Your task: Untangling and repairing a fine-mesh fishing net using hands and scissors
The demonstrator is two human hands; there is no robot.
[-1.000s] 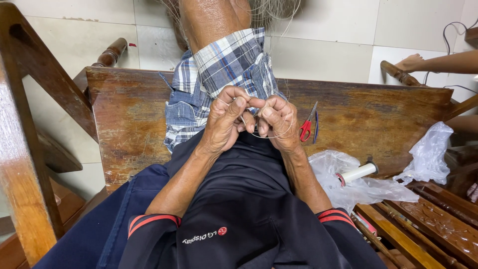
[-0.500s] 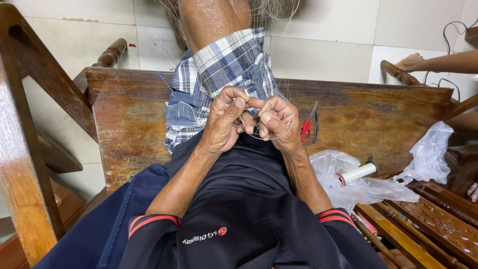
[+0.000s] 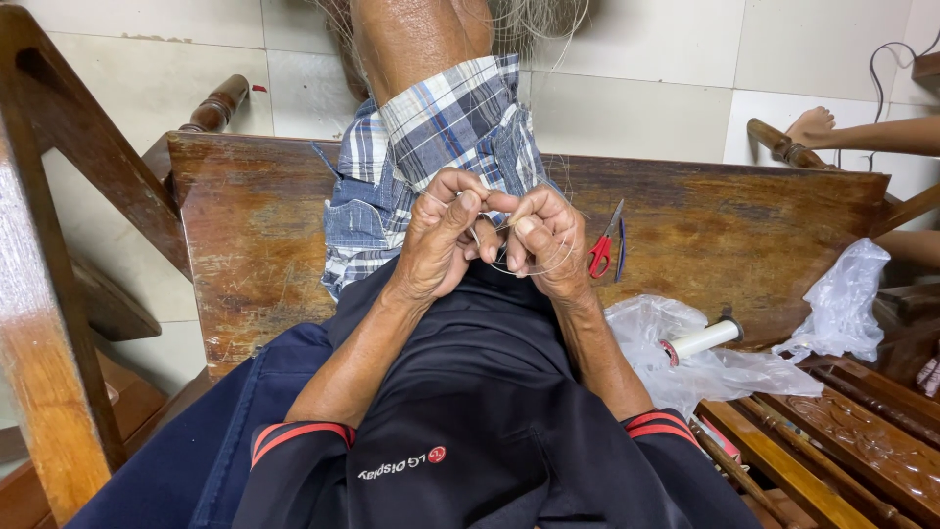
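Pale wall tiles (image 3: 646, 69) form the background of the head view; below them runs a worn wooden table (image 3: 255, 245) with a scratched, reddish-brown top, flanked by a wooden chair frame (image 3: 39, 323) at the left edge.

Head view, centre — the left hand (image 3: 436, 250) and right hand (image 3: 548, 240) meet fingertip to fingertip over the person's lap, just in front of a raised knee in plaid checked shorts (image 3: 441, 127). Both hands are curled nearly closed, thumbs pressed against forefingers, pinching a fine pale thread (image 3: 534, 269) that loops loosely beneath the right hand's fingers; whether a needle sits between the fingertips is too small to tell. The forearms emerge from a dark jacket with red-striped cuffs (image 3: 294, 436).

Head view, right — red-handled scissors (image 3: 602, 250) lie on the table just beside the right hand, closed, blades pointing away. Nearer the viewer, a white spool (image 3: 700, 340) rests on a crumpled clear plastic bag (image 3: 725, 367); a second plastic bag (image 3: 842, 304) lies further right, beside carved wooden slats (image 3: 842, 431). At the upper right edge, another person's bare foot (image 3: 813, 125) rests on a turned wooden rail (image 3: 778, 145), well apart from the working hands.
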